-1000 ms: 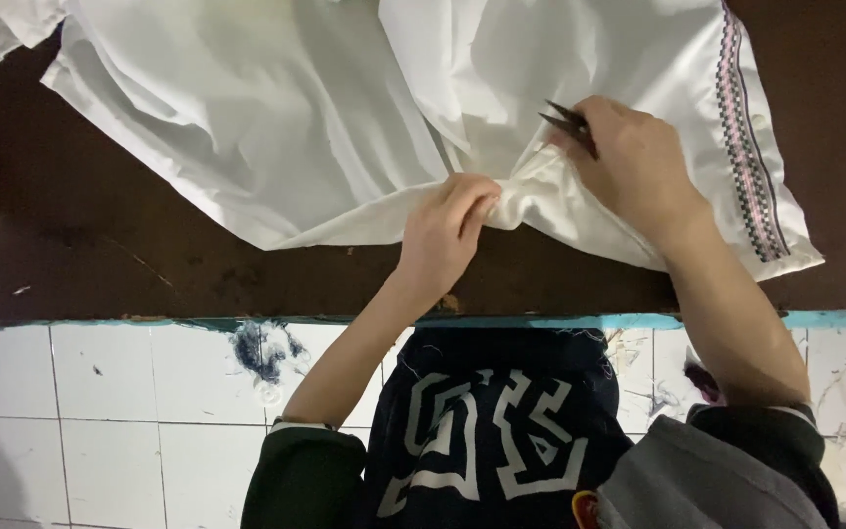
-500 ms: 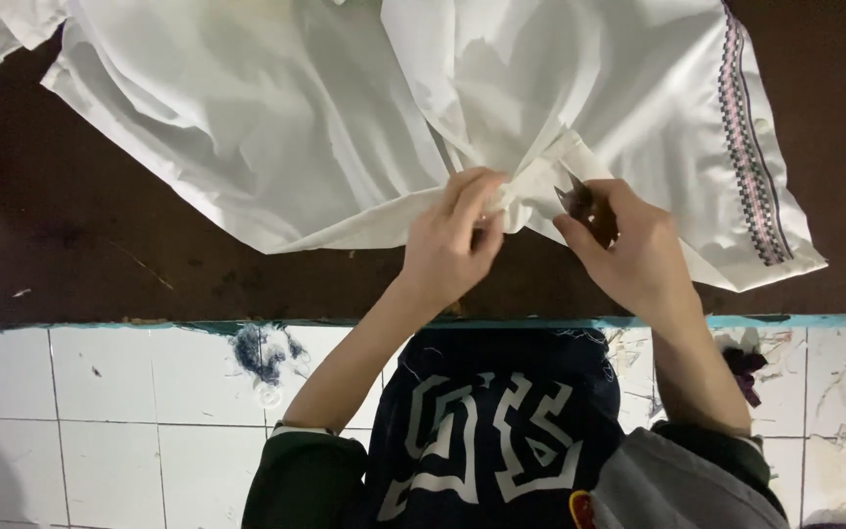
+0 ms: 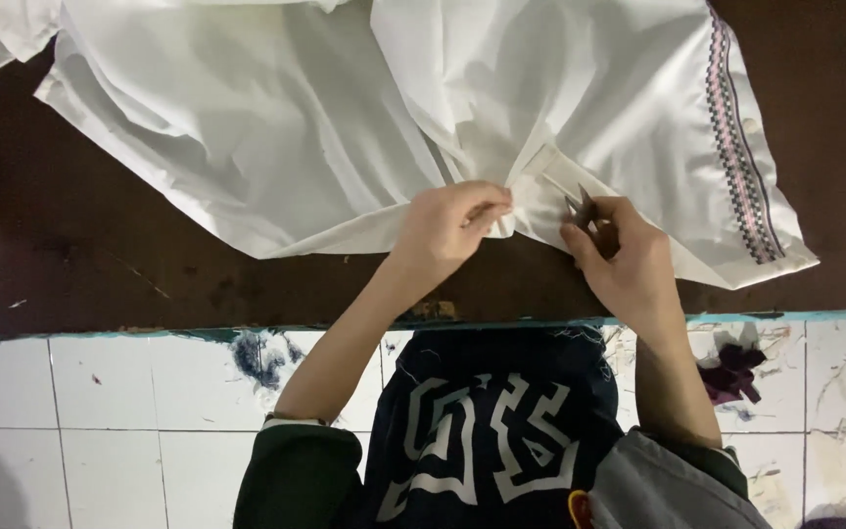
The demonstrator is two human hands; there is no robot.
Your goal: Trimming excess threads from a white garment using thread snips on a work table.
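Note:
A white garment (image 3: 296,118) lies spread over a dark brown table (image 3: 90,264); a patterned trim (image 3: 736,167) runs down its right edge. My left hand (image 3: 452,227) pinches a gathered fold of the fabric near the garment's lower edge. Just to the right, my right hand (image 3: 624,260) holds small dark thread snips (image 3: 585,211), their tips touching a narrow white strip (image 3: 555,168) of the garment. The two hands are close together, a few centimetres apart.
The table's front edge has a teal rim (image 3: 149,333), with a white tiled face (image 3: 100,421) below it. A dark scrap of cloth (image 3: 731,372) lies on the tiles at right. My dark printed top (image 3: 482,431) fills the bottom centre.
My right hand came down and left from the cloth toward the left hand, bringing the snips to the white strip. The left hand stayed pinching the fold.

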